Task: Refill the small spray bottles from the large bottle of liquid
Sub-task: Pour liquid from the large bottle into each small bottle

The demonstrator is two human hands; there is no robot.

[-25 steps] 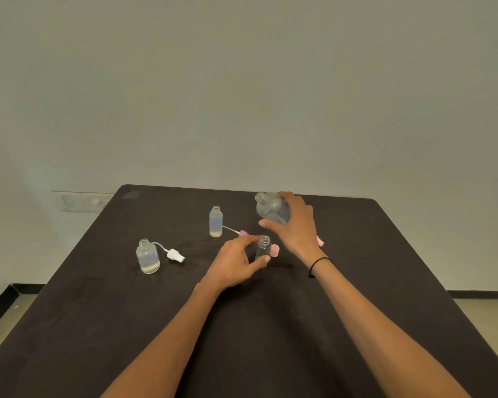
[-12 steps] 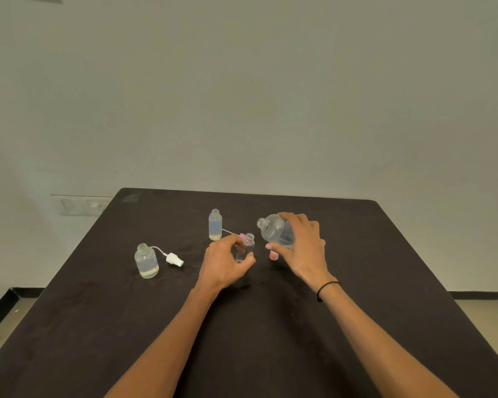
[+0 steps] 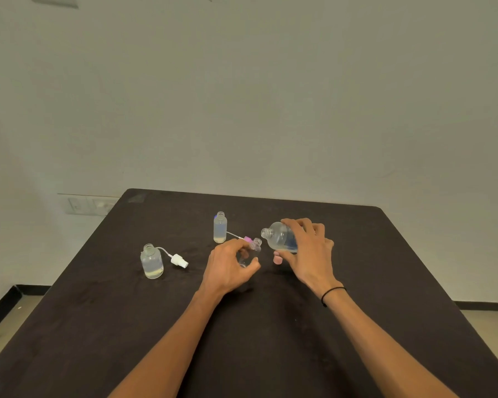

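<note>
Bottles already filled [image 3: 152, 262] [image 3: 220, 227] were left uncapped at the left and far middle of the counter [image 3: 98, 311]. A small empty bottle [image 3: 252, 250] was gripped and tilted by the left hand [image 3: 230, 268], presumably to meet the large bottle [image 3: 279, 237], gripped tipped leftward by the right hand [image 3: 308, 251].

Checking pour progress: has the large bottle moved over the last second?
Yes. The large bottle, gripped by the right hand, tipped mouth-leftward and dropped toward the table.

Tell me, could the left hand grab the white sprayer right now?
Probably not yet: the left hand holds a small bottle. The white sprayer lies uncovered just to its left.
</note>
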